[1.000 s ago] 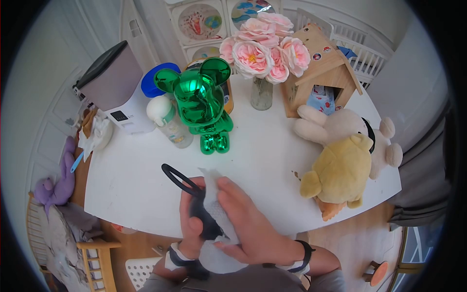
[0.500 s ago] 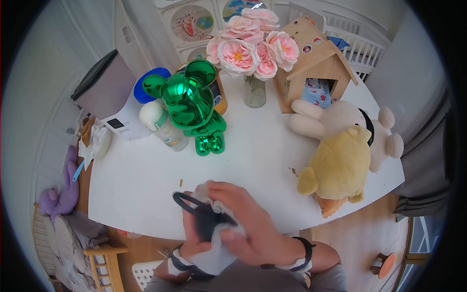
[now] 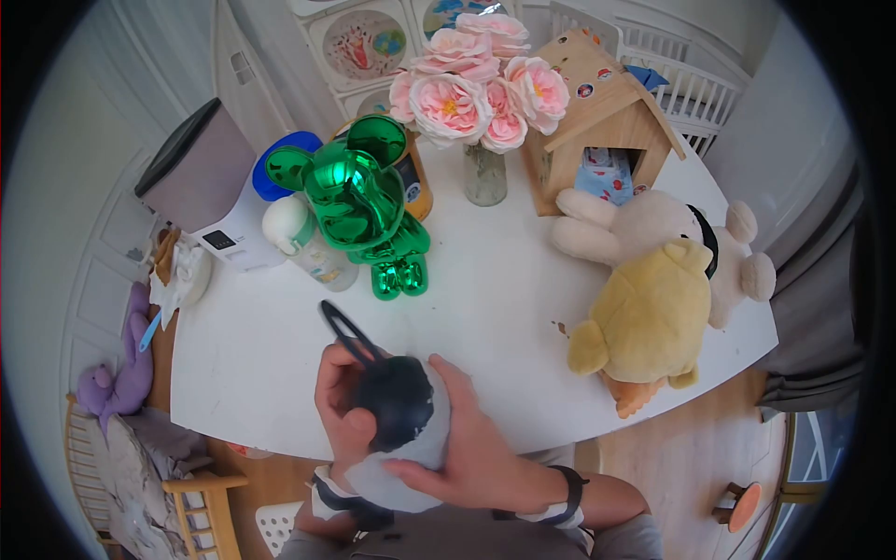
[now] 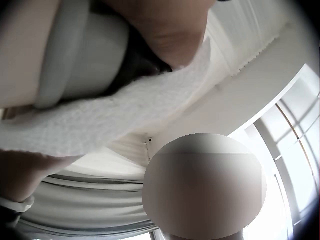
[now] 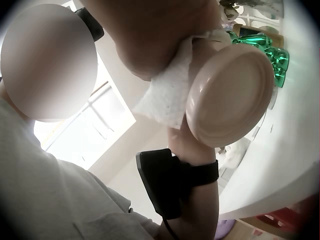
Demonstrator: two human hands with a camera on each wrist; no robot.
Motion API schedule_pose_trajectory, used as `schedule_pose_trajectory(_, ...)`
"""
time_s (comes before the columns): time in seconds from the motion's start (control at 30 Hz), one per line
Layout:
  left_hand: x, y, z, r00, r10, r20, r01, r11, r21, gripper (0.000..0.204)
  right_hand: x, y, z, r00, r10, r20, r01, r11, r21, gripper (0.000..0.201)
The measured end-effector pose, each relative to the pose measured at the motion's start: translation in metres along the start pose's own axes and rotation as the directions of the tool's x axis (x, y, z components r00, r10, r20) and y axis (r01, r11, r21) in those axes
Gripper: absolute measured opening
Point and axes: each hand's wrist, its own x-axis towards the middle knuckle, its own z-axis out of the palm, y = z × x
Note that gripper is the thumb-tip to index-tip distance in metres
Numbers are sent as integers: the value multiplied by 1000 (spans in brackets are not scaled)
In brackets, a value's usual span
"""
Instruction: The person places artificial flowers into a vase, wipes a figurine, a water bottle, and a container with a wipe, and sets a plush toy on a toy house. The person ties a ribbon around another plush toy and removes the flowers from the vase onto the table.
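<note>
At the lower centre of the frame, a black-topped cup (image 3: 397, 406) between two hands

The cup leans in the person's grasp, its black loop (image 3: 345, 331) rising toward the upper left. The left hand (image 3: 343, 411) grips one side, fingers curled round it; the right hand (image 3: 481, 457) holds a white cloth (image 3: 431, 439) round the other, thumb nearer the person and fingers beyond. The right wrist view shows a pale, glossy round base (image 5: 232, 95).

The cup appears stiff and smooth, and probably light enough for one hand, though its contents are hidden. The glossy base could be slippery, more so if the cloth is damp; whether it would break if dropped cannot be told. The walls seem the surest hold; the loop looks flexible, better for carrying than for steadying. The cloth is thin and soft.

At upper centre, a glass vase (image 3: 485, 179) holds pink flowers (image 3: 452, 105). Left of it stands a clear bottle (image 3: 329, 268), contents unclear. At upper right, a wooden house (image 3: 566, 154) holds a blue printed item (image 3: 605, 179) in its opening.
</note>
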Motion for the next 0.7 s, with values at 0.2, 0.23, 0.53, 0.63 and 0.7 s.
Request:
schedule_pose_trajectory(0.2,-7,15,23,958,-275,77,271,961,55,76,-2,6,-17,997,-6,-83,-6,991,-137,95)
schedule_pose_trajectory(0.23,-11,2,19,949,-263,174,281,956,-85,73,2,1,-19,998,-47,-52,38,986,-165,92)
schedule_pose_trajectory(0.53,-13,-1,31,985,101,140,-109,993,50,20,17,-10,-22,1000,20,-15,-14,948,319,47)
schedule_pose_trajectory(0.63,-10,-15,12,965,104,240,-96,994,-45,85,24,-9,-25,999,41,-3,-37,924,380,46)
schedule_pose_trajectory(0.7,-10,-19,13,963,79,258,-68,996,-51,86,24,-7,-27,999,-10,-40,23,937,349,48)
